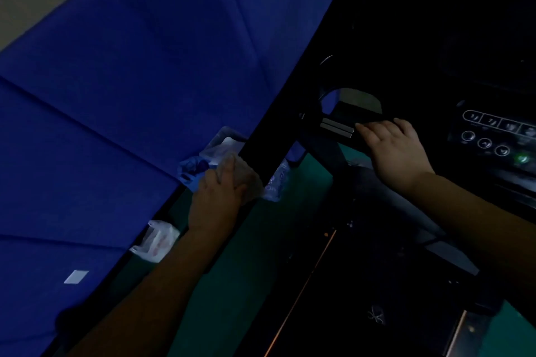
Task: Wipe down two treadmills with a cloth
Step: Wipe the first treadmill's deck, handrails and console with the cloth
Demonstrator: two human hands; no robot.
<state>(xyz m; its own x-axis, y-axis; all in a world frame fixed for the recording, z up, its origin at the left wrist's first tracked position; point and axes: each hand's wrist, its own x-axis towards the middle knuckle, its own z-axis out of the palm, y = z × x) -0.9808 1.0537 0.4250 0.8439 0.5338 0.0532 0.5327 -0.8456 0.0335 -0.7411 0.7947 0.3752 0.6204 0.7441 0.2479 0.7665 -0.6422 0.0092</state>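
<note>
A black treadmill fills the right of the dim view, its upright post [293,90] slanting from top right down to the middle. My left hand [216,197] holds a pale cloth [246,180] against the lower part of that post. My right hand [394,148] rests on the handlebar by the silver grip sensors [338,127], fingers laid over it. The console [499,136] with round buttons and a green light lies just right of that hand. The running belt [362,284] lies below, dark.
A blue padded wall [130,81] runs along the left, close to the post. Plastic bags [158,239] and a blue item [193,168] lie on the green floor [261,240] between wall and treadmill.
</note>
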